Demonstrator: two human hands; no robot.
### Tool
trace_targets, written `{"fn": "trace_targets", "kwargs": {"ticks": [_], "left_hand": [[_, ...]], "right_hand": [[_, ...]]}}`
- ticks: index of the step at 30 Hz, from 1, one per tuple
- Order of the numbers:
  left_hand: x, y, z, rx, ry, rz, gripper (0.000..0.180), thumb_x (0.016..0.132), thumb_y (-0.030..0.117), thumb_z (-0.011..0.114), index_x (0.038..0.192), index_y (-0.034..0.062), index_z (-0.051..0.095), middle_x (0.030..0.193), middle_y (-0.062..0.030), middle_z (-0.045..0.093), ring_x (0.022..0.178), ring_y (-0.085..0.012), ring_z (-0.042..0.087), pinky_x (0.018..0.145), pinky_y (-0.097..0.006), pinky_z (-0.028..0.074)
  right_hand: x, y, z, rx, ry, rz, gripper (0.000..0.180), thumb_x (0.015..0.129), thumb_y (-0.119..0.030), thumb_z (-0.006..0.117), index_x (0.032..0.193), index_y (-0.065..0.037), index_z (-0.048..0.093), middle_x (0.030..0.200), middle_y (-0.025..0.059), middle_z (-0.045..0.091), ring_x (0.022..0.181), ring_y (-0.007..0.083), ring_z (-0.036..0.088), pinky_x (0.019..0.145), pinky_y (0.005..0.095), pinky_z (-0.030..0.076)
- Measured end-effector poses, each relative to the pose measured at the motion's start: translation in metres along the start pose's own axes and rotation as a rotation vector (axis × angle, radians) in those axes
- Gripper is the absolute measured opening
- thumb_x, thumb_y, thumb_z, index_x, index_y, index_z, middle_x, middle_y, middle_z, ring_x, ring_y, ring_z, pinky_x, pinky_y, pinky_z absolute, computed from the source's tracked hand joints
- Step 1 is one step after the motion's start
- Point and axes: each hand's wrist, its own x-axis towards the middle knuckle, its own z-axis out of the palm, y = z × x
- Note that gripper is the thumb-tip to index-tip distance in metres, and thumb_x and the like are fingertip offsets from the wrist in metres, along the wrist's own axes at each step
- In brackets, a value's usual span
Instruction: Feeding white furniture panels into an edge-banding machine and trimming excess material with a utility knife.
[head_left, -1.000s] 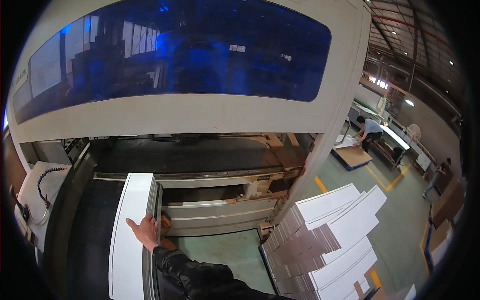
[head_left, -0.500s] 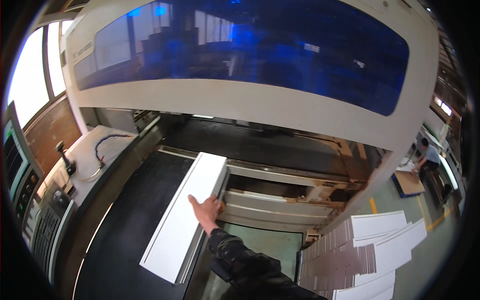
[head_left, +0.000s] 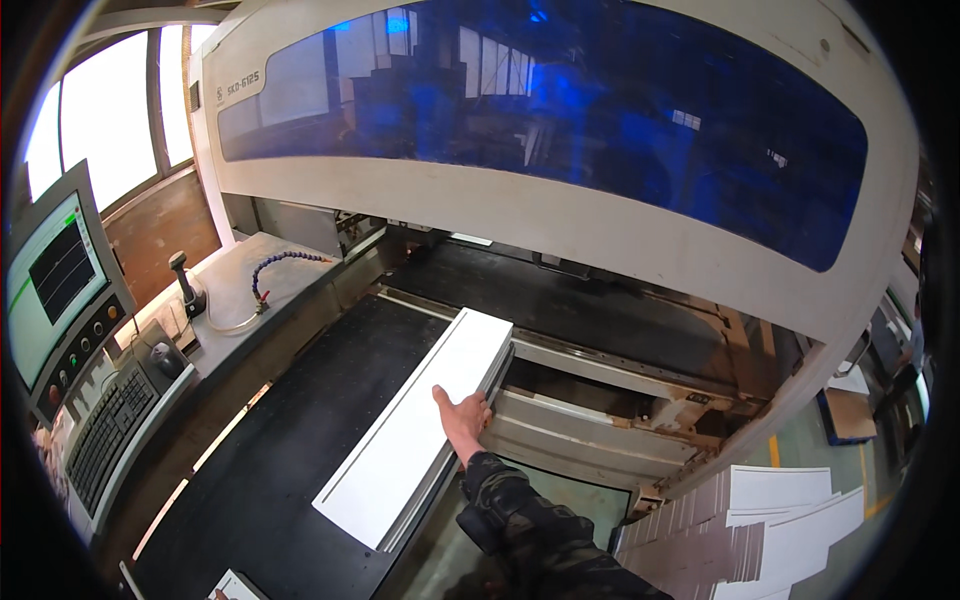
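Note:
A stack of long white panels (head_left: pixel 415 425) lies slantwise on the black machine bed (head_left: pixel 290 430). My right hand (head_left: pixel 463 418) grips its right edge, thumb on the top face and fingers curled over the side. At the bottom edge of the picture shows the end of another white panel (head_left: pixel 238 586). Beside it is a small part of my left hand (head_left: pixel 218 595), apparently closed on that panel; the rest is cut off.
A large machine with a blue window (head_left: pixel 560 110) spans the far side. At left stand a monitor (head_left: pixel 62 275), a keyboard (head_left: pixel 112 420), a mouse (head_left: pixel 165 358) and a handheld scanner (head_left: pixel 187 285). More white panels (head_left: pixel 780 490) are piled at the lower right.
The view has swung left, so the scene sits further right. A white panel end and part of my left hand have come in at the bottom. My right hand keeps its grip.

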Motion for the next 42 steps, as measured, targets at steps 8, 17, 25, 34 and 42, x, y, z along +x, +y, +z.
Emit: {"fn": "trace_targets", "kwargs": {"ticks": [8, 17, 25, 34, 42], "left_hand": [[-0.009, -0.047, 0.046, -0.028, -0.004, 0.001, 0.050, 0.114, 0.037, 0.057, 0.149, 0.0029, 0.067, 0.142, -0.0410, 0.061, 0.123, -0.0571, 0.062, 0.107, -0.064, 0.050], [0.003, -0.021, -0.005, -0.003, -0.088, -0.083, 0.050, 0.114, 0.039, 0.057, 0.151, 0.0052, 0.067, 0.143, -0.0409, 0.061, 0.126, -0.0567, 0.061, 0.109, -0.064, 0.049], [0.000, -0.069, 0.011, -0.307, -0.218, -0.159, 0.093, 0.101, 0.060, 0.069, 0.153, -0.0153, 0.054, 0.158, -0.0457, 0.047, 0.152, -0.0576, 0.042, 0.128, -0.061, 0.034], [0.130, -0.092, -0.116, -0.263, -0.508, 0.209, 0.065, 0.097, 0.053, 0.081, 0.140, 0.0045, 0.073, 0.132, -0.0301, 0.070, 0.121, -0.0495, 0.070, 0.103, -0.054, 0.059], [0.341, 0.068, 0.041, -0.241, -0.539, 0.500, 0.100, 0.081, 0.074, 0.087, 0.150, 0.0048, 0.064, 0.134, -0.0311, 0.064, 0.125, -0.0508, 0.064, 0.107, -0.057, 0.054]], "right_hand": [[-0.003, 0.002, -0.010, 0.085, -0.025, 0.042, 0.111, 0.093, -0.059, 0.085, 0.158, 0.018, 0.039, 0.158, 0.0411, 0.051, 0.153, 0.0527, 0.045, 0.127, 0.0614, 0.036], [0.023, 0.039, 0.022, 0.513, 0.051, 0.033, 0.082, 0.088, -0.029, 0.096, 0.145, 0.013, 0.055, 0.142, 0.0265, 0.069, 0.125, 0.0342, 0.071, 0.108, 0.0432, 0.057], [0.029, 0.055, 0.061, 0.609, 0.106, -0.278, 0.075, 0.085, -0.019, 0.100, 0.143, 0.010, 0.063, 0.137, 0.0189, 0.074, 0.122, 0.0272, 0.072, 0.107, 0.0398, 0.056], [0.020, 0.038, 0.059, 0.688, -0.129, -0.230, 0.062, 0.096, -0.009, 0.087, 0.150, 0.008, 0.062, 0.143, 0.0155, 0.073, 0.126, 0.0261, 0.071, 0.109, 0.0381, 0.055], [0.022, 0.036, 0.056, 0.698, -0.175, -0.239, 0.057, 0.106, -0.007, 0.075, 0.156, 0.009, 0.054, 0.149, 0.0170, 0.068, 0.131, 0.0277, 0.068, 0.112, 0.0391, 0.053]]}}
